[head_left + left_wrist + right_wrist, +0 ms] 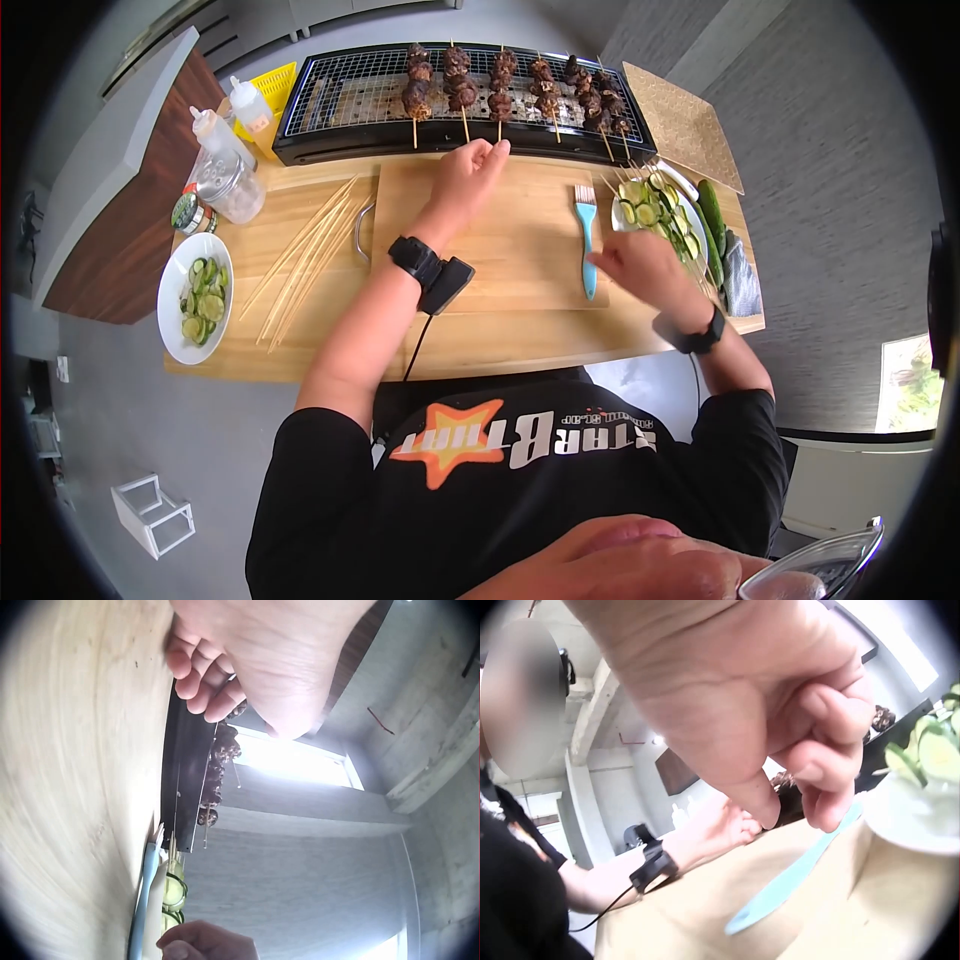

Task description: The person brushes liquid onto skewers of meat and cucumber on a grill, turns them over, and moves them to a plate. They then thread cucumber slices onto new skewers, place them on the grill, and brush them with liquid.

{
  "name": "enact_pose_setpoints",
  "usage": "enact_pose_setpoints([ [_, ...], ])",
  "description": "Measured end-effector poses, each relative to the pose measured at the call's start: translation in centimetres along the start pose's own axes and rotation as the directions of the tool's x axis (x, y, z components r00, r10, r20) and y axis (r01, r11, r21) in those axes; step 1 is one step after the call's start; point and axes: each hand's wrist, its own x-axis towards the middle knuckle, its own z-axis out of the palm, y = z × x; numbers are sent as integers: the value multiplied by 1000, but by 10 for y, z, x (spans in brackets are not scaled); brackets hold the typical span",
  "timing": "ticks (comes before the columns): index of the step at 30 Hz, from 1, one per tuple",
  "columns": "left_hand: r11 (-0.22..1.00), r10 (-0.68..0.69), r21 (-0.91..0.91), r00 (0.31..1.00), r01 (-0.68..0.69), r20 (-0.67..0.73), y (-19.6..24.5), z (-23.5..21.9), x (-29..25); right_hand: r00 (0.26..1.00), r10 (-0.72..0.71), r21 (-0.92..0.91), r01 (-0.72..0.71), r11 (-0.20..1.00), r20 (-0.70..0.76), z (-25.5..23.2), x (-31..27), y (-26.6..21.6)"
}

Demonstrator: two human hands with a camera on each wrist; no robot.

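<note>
My left hand (470,182) is at the front edge of the grill (390,140), its thumb and fingers pinching the bare stick end of a browned meat skewer (501,85), the third from the left. In the left wrist view the fingers (201,694) curl, hiding the stick. Above the right side of the table, my right hand (645,268) holds nothing, its fingers loosely bent. Close beside it lies a pastry brush (588,250) with a light blue handle. A white plate of zucchini skewers (660,212) is just beyond the right hand.
Several other meat skewers (457,78) lie across the grill grate. Bare wooden sticks (310,260) are at the left, with a bowl (170,310) of cucumber slices, squeeze bottles (250,105) and a glass shaker (232,190) nearby. A cutting board (480,285), whole cucumbers (712,225) and a grey cloth (741,280) also occupy the table.
</note>
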Motion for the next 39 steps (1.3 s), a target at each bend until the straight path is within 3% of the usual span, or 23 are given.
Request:
enact_pose_setpoints([
  [3,996,-92,-1,993,92,74,-1,-4,1,1000,11,-73,-13,997,-19,21,-9,-12],
  [10,996,-66,-60,995,70,72,-14,-1,5,997,71,-73,-69,995,16,18,-10,-18],
  [13,998,-46,-39,996,49,71,-19,2,7,994,41,78,-33,996,-101,18,-5,-3],
  [15,1000,-28,-6,998,29,62,-17,2,5,985,49,323,7,946,-164,-9,3,-6],
  [17,1000,0,11,999,0,35,-11,1,3,972,144,497,-33,867,-187,-38,9,-17],
  [20,1000,-2,15,1000,2,0,-8,1,4,920,210,615,42,788,-332,-62,38,-18],
  [24,995,-84,45,996,84,5,-4,-4,2,845,139,516,178,838,-517,-71,112,-3],
  [30,987,-157,-18,987,157,40,-12,-6,5,776,-27,255,240,937,-630,-58,189,7],
  [33,985,-166,-52,986,167,15,-17,-4,6,873,-37,236,172,956,-486,-56,183,-7],
  [34,983,-169,-64,986,169,6,-18,-4,7,834,-65,248,236,940,-548,-55,180,-10],
  [37,985,-166,-60,985,163,-46,-22,-1,8,808,55,394,225,891,-586,-62,163,-19],
  [39,987,-156,-58,986,153,-55,-18,-1,7,835,-2,358,238,903,-550,-58,146,-29],
])
